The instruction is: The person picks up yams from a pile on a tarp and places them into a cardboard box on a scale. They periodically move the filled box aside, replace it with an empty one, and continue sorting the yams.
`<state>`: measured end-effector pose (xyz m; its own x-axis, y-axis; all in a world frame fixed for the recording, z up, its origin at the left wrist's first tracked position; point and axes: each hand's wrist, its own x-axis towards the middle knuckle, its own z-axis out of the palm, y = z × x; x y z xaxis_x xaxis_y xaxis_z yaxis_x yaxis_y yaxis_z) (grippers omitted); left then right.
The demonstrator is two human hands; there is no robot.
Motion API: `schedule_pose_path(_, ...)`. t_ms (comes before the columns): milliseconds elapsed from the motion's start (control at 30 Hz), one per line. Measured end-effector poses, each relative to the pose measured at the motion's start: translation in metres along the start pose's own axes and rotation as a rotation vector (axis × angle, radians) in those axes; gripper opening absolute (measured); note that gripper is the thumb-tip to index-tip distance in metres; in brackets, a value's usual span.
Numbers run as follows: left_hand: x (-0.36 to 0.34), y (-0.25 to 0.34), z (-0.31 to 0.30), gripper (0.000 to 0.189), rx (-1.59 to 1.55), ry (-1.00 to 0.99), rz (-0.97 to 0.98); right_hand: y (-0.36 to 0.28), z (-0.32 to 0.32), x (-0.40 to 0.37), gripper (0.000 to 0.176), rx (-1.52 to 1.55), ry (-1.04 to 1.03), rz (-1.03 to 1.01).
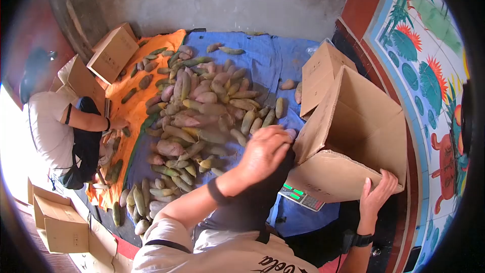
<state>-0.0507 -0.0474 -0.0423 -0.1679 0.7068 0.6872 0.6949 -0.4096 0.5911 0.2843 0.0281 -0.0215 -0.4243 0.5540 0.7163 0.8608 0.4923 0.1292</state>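
Observation:
My left hand (265,152) is closed just left of the large open cardboard box (316,174). At its fingertips shows the end of a purplish tuber (291,134); the palm side is hidden. My right hand (381,191) grips the near right edge of the box, thumb and fingers on either side of the cardboard. The box is tilted with its mouth towards me, and its deep inside is shaded. Below it sits a digital scale (309,200) with green lit displays. Left of my hands lies a big heap of pinkish tubers and green-yellow cucumber-like vegetables (202,98).
A blue tarp (268,60) and an orange tarp (113,106) cover the floor. Another carton (316,78) stands behind mine. At left a crouching person (55,131) reaches towards vegetables, near cartons (113,53). An open carton (63,227) lies lower left. A painted tiled wall (424,91) borders the right.

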Motion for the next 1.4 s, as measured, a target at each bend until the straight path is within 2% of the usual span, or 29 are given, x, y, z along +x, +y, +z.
schedule_pose_path(133, -0.06, -0.066, -0.03, 0.01, 0.248, -0.052, -0.108, 0.001, -0.001, 0.0, 0.039, 0.01, -0.011, 0.008)
schedule_pose_path(233, -0.132, -0.112, -0.052, 0.011, 0.322, -0.188, -0.455, 0.004, 0.002, -0.001, 0.04, 0.016, -0.026, 0.028)
schedule_pose_path(267, -0.162, -0.128, -0.058, 0.013, 0.398, -0.24, -0.508, 0.005, 0.002, 0.0, 0.04, 0.017, -0.028, 0.023)
schedule_pose_path(333, -0.21, -0.141, -0.072, 0.019, 0.488, -0.435, -0.718, 0.005, 0.001, 0.001, 0.04, 0.002, -0.028, 0.011)
schedule_pose_path(400, -0.274, -0.166, -0.075, 0.026, 0.674, -0.869, -0.971, 0.005, 0.001, 0.0, 0.04, -0.005, -0.032, 0.006)
schedule_pose_path(433, -0.289, -0.158, -0.081, 0.033, 0.617, -0.899, -1.078, 0.005, 0.001, 0.0, 0.04, -0.013, -0.034, 0.005)
schedule_pose_path(467, -0.289, -0.145, -0.086, 0.033, 0.647, -1.115, -1.15, 0.006, 0.001, 0.0, 0.04, -0.016, -0.039, 0.002)
schedule_pose_path(500, -0.29, -0.126, -0.093, 0.032, 0.588, -1.094, -1.163, 0.006, 0.0, 0.0, 0.04, -0.011, -0.043, 0.01)
schedule_pose_path(633, -0.398, -0.14, -0.099, 0.036, 0.538, -1.111, -1.13, 0.008, 0.001, -0.001, 0.039, -0.035, -0.045, 0.013)
schedule_pose_path(667, -0.403, -0.135, -0.096, 0.036, 0.531, -1.11, -1.131, 0.01, 0.001, -0.001, 0.039, -0.038, -0.047, 0.007)
schedule_pose_path(767, -0.406, -0.124, -0.097, 0.048, 0.51, -1.356, -1.33, 0.011, 0.002, -0.002, 0.039, -0.027, -0.067, 0.015)
schedule_pose_path(833, -0.421, -0.119, -0.092, 0.047, 0.512, -1.279, -1.37, 0.01, 0.0, -0.002, 0.038, -0.045, -0.082, 0.033)
schedule_pose_path(967, -0.431, -0.109, -0.077, 0.046, 0.525, -1.283, -1.421, 0.011, -0.001, -0.002, 0.038, -0.058, -0.099, 0.028)
schedule_pose_path(1267, -0.452, -0.124, -0.051, 0.046, 0.419, -1.384, -1.276, 0.012, -0.002, -0.001, 0.04, -0.034, -0.119, 0.022)
schedule_pose_path(1333, -0.424, -0.109, -0.054, 0.04, 0.394, -1.481, -1.283, 0.011, -0.003, -0.001, 0.04, -0.07, -0.106, 0.004)
schedule_pose_path(1400, -0.447, -0.119, -0.049, 0.039, 0.41, -1.542, -1.287, 0.01, -0.003, -0.001, 0.04, -0.07, -0.12, 0.012)
